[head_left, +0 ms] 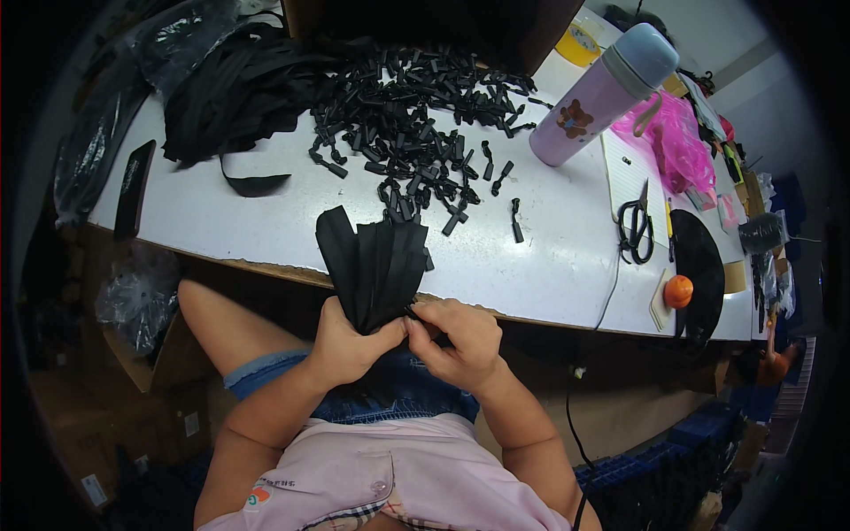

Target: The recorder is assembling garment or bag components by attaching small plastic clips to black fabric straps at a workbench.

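Note:
My left hand (348,347) is closed around the lower end of a fanned bundle of black fabric strips (376,265), whose free ends spread over the table's front edge. Pressed close beside it, my right hand (462,341) pinches a small dark piece at the bundle's side; the fingers hide most of it, and I cannot make out its kind. Just beyond the bundle lies a heap of small black plastic pieces with short cord loops (390,124). A larger pile of black strips (239,88) sits at the far left.
A lilac bottle (589,106) stands at the back right. Black-handled scissors (636,226) rest on lined paper, with an orange fruit (678,291) nearer. A flat black bar (135,188) lies at the left. Pink plastic (673,146) and yellow tape (577,44) are farther back.

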